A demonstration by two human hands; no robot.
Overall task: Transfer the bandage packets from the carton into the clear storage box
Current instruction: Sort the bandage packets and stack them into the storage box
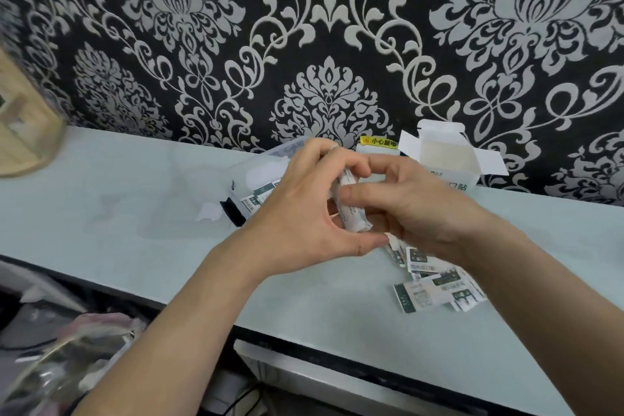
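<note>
Bandage packets (351, 209), stacked, sat at centre frame; I saw left hand (304, 213) and right hand (408, 209) both pinching them, loose packets (435, 285) lying lower right.

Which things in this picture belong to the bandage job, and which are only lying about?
Job: packet stack, held by the left hand and right hand; loose packets; open carton; clear storage box.
Lying about: wooden object; plastic bag; yellow label.
</note>
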